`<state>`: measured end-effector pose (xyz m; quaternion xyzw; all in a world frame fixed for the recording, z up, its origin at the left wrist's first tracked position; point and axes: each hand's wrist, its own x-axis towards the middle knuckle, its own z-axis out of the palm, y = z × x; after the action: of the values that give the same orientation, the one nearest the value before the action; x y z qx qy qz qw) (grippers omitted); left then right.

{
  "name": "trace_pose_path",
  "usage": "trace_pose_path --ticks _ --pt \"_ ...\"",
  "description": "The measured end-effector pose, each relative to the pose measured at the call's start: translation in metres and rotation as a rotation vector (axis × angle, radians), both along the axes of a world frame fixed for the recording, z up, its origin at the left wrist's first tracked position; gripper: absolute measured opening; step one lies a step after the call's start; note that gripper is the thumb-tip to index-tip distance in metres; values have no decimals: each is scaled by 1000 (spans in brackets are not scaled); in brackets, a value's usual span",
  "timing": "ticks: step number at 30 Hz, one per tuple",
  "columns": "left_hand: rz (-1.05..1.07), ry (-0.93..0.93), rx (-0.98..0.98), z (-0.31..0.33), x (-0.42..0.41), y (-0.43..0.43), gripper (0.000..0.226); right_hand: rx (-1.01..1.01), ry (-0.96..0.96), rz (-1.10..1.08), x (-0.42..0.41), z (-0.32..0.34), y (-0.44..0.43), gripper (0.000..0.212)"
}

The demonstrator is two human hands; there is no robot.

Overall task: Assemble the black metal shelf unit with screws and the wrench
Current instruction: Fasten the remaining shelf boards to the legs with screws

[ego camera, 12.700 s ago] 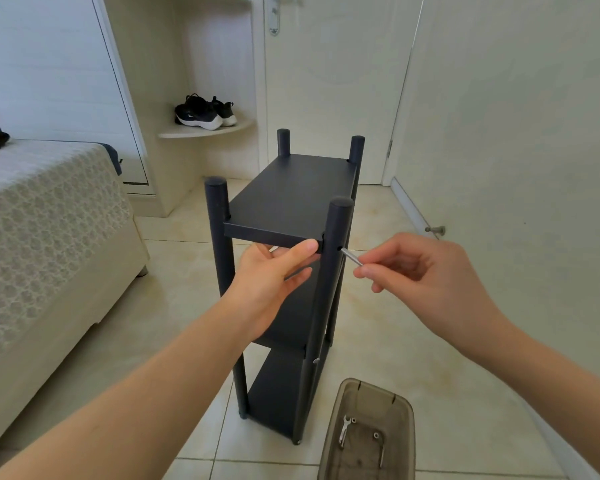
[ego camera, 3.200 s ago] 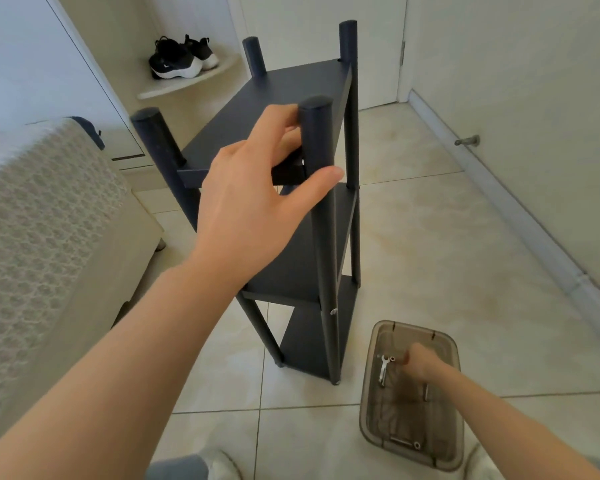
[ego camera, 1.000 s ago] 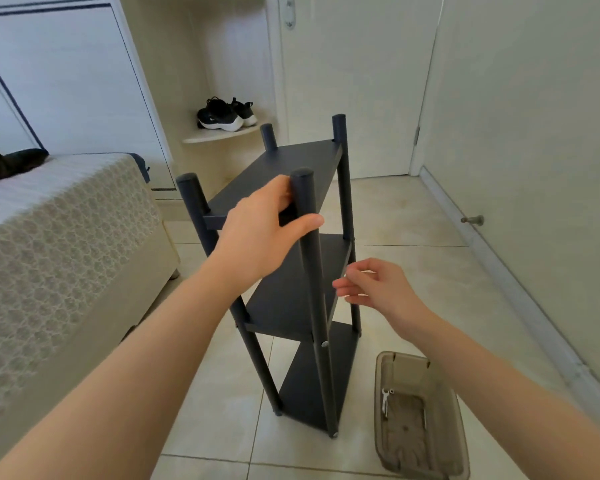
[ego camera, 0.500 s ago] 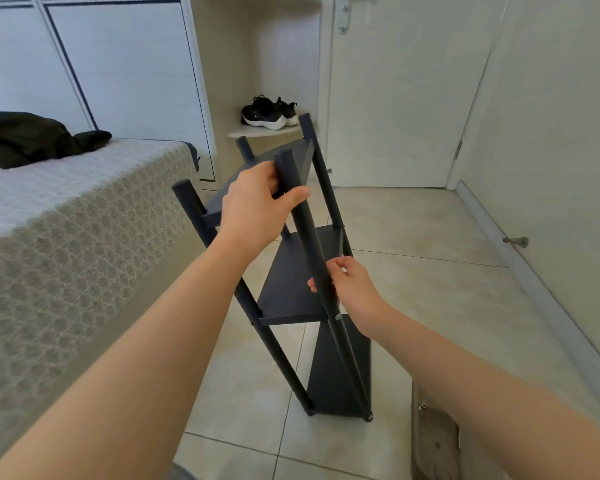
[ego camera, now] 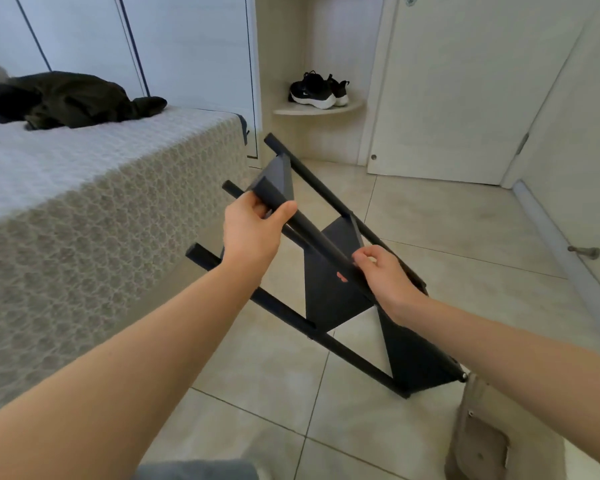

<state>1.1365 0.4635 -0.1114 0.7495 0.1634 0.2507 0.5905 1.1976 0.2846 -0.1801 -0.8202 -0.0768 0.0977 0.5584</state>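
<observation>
- Bed (ego camera: 101,202) fills the left side, with dark clothes (ego camera: 73,100) lying on top. Not part of the task.
- Tiled floor (ego camera: 257,375) carries the work; no desk in view.
- Shelf unit (ego camera: 329,306) sits mid-frame, tipped hard toward the bed. Its bottom end is on the floor just beside the box, its top end is in the air. All three shelves look mounted on the four legs.
- Step, as I judge it: laying the unit over to reach a joint for a screw, probably at the middle shelf (ego camera: 336,237).
- The next move calls for lowering it slowly and keeping the feet from skidding on the tile. After that, one hand must come free for a screw or the wrench.
- Left grip (ego camera: 253,230) wraps the near leg (ego camera: 323,242) close to its top, thumb over the tube. It appears to carry most of the weight.
- Right grip (ego camera: 385,275) curls round the same leg lower down, about level with the middle shelf. Whether it also holds a screw is hidden.
- Box (ego camera: 478,441) is at bottom right, cut off by the frame edge and blurred. A couple of small specks show inside; can't tell screws from the wrench.
- Shoes (ego camera: 317,90) sit on a corner ledge at the back.
- Screw heads on the legs are too small to check; joint tightness unknown.
</observation>
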Motion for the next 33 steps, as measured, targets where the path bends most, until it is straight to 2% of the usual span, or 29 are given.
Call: trace_pose_path --ticks 7,19,26,31,33 --pt "-11 78 -160 -47 -8 29 32 -77 48 58 17 -35 10 16" --pt "106 189 -411 -198 -37 67 24 -213 -33 210 16 -130 33 9" --pt "90 274 -505 -270 -52 58 37 -297 -13 200 9 -178 30 8" --pt "53 296 -560 -296 -63 48 51 -337 29 143 4 -197 23 7" --pt "58 306 -568 -305 -65 48 48 -353 55 148 4 -200 23 7"
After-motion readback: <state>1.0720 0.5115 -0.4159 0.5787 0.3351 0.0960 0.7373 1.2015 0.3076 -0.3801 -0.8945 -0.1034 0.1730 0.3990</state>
